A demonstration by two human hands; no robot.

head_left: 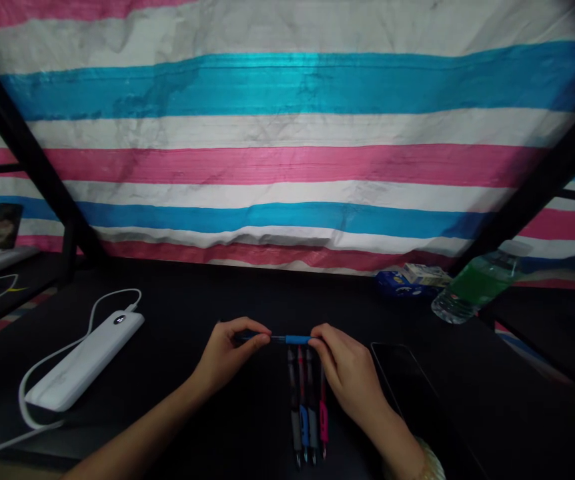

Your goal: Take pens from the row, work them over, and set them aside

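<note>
— Left hand (225, 357): how is it entered?

— Fingertips pinched on the dark, slim end of a pen (287, 339) held level just above the desk (192, 400). Right hand (350, 373): fingers closed on the other end of the same pen, beside its blue rubbery grip sleeve. Pen: thin cylinder, lying crosswise between the two hands, near the middle of the desk.

— Items under the hands?

— Row of pens (307, 407), side by side on the desk, touching or nearly so, lengthwise toward the person. Dark barrels; grip sleeves grey, blue, grey and pink; pointed tips at the near end. The right hand covers part of their far ends.

— Desk surface?

— Matt black, flat.

— Other entries?

— Power bank (85, 363): white, smooth, rounded slab, left of the hands, with a white cable (42, 373) looped round it. Flat dark rectangle (407, 393), glossy, right of the right hand; whether phone or tablet cannot be told. Plastic bottle (477, 283): clear, ribbed, green label, lying on its side at far right. Small carton (407, 279), blue and white, just beside it. Backdrop: woven striped tarpaulin (287, 133), creased, in pink, white and blue bands.
</note>
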